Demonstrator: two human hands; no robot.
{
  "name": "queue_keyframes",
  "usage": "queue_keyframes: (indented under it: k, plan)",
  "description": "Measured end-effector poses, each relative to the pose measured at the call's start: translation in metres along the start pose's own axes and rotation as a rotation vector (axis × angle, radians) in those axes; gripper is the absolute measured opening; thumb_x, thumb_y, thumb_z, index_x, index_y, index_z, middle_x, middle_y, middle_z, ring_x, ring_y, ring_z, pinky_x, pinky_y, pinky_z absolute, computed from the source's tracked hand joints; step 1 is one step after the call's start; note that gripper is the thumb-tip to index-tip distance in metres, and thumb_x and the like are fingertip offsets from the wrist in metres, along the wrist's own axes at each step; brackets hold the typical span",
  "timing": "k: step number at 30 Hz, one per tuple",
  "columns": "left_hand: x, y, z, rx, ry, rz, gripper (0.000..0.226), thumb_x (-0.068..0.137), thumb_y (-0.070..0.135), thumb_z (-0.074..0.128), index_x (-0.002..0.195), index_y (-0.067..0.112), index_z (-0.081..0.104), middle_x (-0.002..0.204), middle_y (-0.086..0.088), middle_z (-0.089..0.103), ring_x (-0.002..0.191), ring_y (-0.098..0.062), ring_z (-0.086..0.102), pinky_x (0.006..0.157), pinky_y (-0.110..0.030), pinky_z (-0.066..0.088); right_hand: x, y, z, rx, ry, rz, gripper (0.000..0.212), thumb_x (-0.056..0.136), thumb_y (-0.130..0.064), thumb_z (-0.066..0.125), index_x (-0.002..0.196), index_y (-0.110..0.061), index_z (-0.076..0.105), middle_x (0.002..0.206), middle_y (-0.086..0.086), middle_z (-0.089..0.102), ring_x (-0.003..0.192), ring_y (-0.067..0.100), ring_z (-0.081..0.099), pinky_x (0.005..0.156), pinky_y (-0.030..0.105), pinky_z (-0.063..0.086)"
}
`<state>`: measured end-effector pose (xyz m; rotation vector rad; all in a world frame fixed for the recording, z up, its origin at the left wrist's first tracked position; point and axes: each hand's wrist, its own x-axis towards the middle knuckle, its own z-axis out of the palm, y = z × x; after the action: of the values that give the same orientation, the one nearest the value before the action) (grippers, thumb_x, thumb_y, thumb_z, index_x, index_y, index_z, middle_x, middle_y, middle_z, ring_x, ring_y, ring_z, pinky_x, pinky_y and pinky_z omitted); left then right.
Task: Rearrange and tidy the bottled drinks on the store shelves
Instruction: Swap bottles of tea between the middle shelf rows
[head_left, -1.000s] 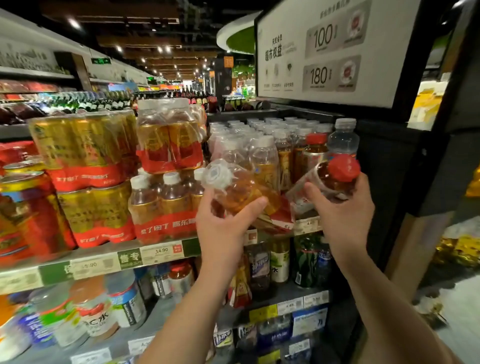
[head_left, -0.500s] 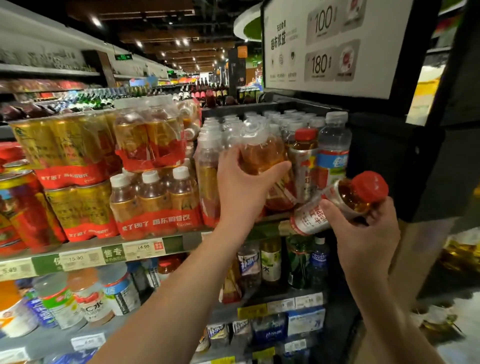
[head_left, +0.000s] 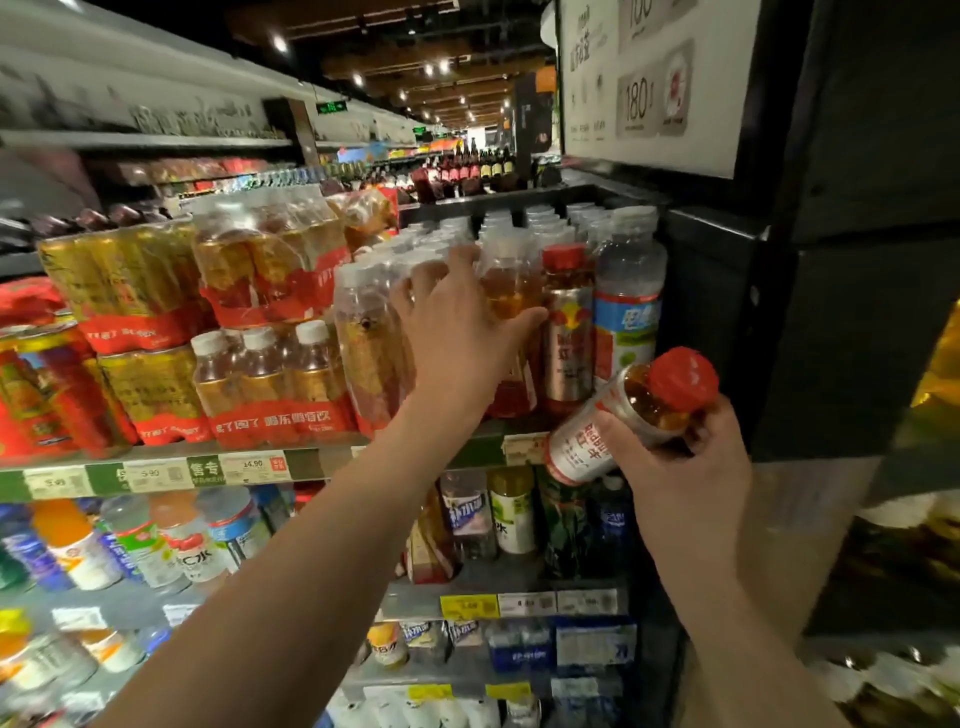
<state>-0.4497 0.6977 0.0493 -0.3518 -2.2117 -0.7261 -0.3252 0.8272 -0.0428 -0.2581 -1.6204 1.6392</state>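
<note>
Still amber liquid in red-capped bottle (head_left: 636, 410).

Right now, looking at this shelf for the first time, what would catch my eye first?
Probably the two hands in the middle. The right hand grips a tilted red-capped bottle in front of the shelf's right end, while the left hand spreads its fingers against the amber bottles standing on the shelf. Next come the red and gold shrink-wrapped packs stacked to the left, above the price tags.
</note>
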Motion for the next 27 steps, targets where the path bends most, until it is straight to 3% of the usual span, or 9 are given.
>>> queue_keyframes:
  k: [2, 7, 10, 13, 16, 19, 21, 24, 27]
  plan:
    - [0.001, -0.003, 0.005, 0.120, -0.016, 0.050, 0.084, 0.075, 0.070, 0.069, 0.136, 0.016, 0.046, 0.122, -0.006, 0.067, 0.137, -0.030, 0.040, 0.118, -0.050, 0.014, 0.002, 0.001, -0.001, 0.007, -0.020, 0.009, 0.060, 0.070, -0.026, 0.087, 0.123, -0.026, 0.059, 0.115, -0.012, 0.067, 0.107, 0.002, 0.064, 0.098, 0.034, 0.053]
    - [-0.001, -0.002, 0.012, 0.350, -0.034, 0.073, 0.088, 0.077, 0.068, 0.067, 0.141, 0.011, 0.047, 0.142, -0.009, 0.052, 0.142, -0.033, 0.032, 0.122, -0.053, 0.014, 0.004, 0.005, -0.003, 0.012, -0.064, 0.010, 0.066, 0.067, -0.030, 0.087, 0.126, -0.026, 0.058, 0.116, -0.014, 0.067, 0.106, -0.001, 0.064, 0.094, 0.024, 0.051]
    - [-0.001, 0.002, 0.015, 0.330, 0.039, 0.164, 0.093, 0.075, 0.052, 0.078, 0.147, 0.009, 0.037, 0.147, -0.014, 0.045, 0.143, -0.036, 0.031, 0.121, -0.051, 0.018, 0.001, 0.005, -0.004, 0.007, -0.091, 0.007, 0.065, 0.065, -0.034, 0.087, 0.123, -0.027, 0.059, 0.112, -0.019, 0.066, 0.105, -0.003, 0.063, 0.093, 0.022, 0.051]
    - [0.008, 0.015, 0.017, 0.266, -0.026, 0.388, 0.089, 0.080, 0.042, 0.073, 0.151, 0.010, 0.030, 0.154, -0.012, 0.040, 0.149, -0.031, 0.023, 0.124, -0.044, 0.001, -0.001, 0.006, -0.006, 0.026, -0.098, 0.022, 0.064, 0.061, -0.039, 0.085, 0.119, -0.030, 0.060, 0.109, -0.021, 0.067, 0.104, -0.004, 0.064, 0.091, 0.022, 0.051]
    - [0.027, 0.029, 0.022, 0.348, -0.249, 0.421, 0.098, 0.084, 0.063, 0.060, 0.156, 0.008, 0.022, 0.159, -0.010, 0.036, 0.153, -0.026, 0.017, 0.121, -0.049, -0.017, -0.002, 0.006, -0.008, 0.020, -0.109, 0.032, 0.061, 0.062, -0.036, 0.085, 0.117, -0.034, 0.058, 0.106, -0.024, 0.066, 0.102, -0.008, 0.063, 0.090, 0.020, 0.050]
    - [0.036, 0.035, 0.032, 0.439, -0.309, 0.420, 0.103, 0.077, 0.073, 0.061, 0.149, 0.005, 0.031, 0.144, -0.008, 0.054, 0.147, -0.027, 0.033, 0.116, -0.056, -0.022, -0.003, 0.010, -0.012, 0.001, -0.122, 0.032, 0.059, 0.063, -0.033, 0.086, 0.114, -0.036, 0.058, 0.105, -0.024, 0.065, 0.102, -0.009, 0.062, 0.090, 0.018, 0.051]
    - [0.035, 0.036, 0.033, 0.383, -0.279, 0.404, 0.106, 0.071, 0.072, 0.068, 0.145, 0.005, 0.032, 0.128, -0.004, 0.064, 0.140, -0.027, 0.043, 0.115, -0.054, -0.024, -0.005, 0.012, -0.014, 0.009, -0.123, 0.033, 0.066, 0.061, -0.037, 0.085, 0.121, -0.028, 0.059, 0.109, -0.019, 0.066, 0.103, -0.008, 0.062, 0.089, 0.015, 0.053]
    - [0.023, 0.038, 0.028, 0.182, -0.260, 0.379, 0.104, 0.065, 0.060, 0.082, 0.141, 0.010, 0.033, 0.125, -0.003, 0.064, 0.134, -0.027, 0.048, 0.119, -0.043, -0.016, -0.007, 0.015, -0.015, 0.035, -0.117, 0.040, 0.080, 0.055, -0.046, 0.080, 0.127, -0.019, 0.059, 0.113, -0.014, 0.067, 0.103, -0.010, 0.061, 0.084, 0.004, 0.049]
    - [-0.004, 0.035, 0.027, -0.101, -0.254, 0.320, 0.092, 0.062, 0.040, 0.090, 0.135, 0.012, 0.041, 0.126, -0.005, 0.055, 0.123, -0.026, 0.051, 0.121, -0.042, 0.025, -0.006, 0.017, -0.017, 0.043, -0.106, 0.045, 0.078, 0.055, -0.045, 0.081, 0.126, -0.020, 0.059, 0.109, -0.018, 0.067, 0.098, -0.013, 0.062, 0.080, 0.003, 0.048]
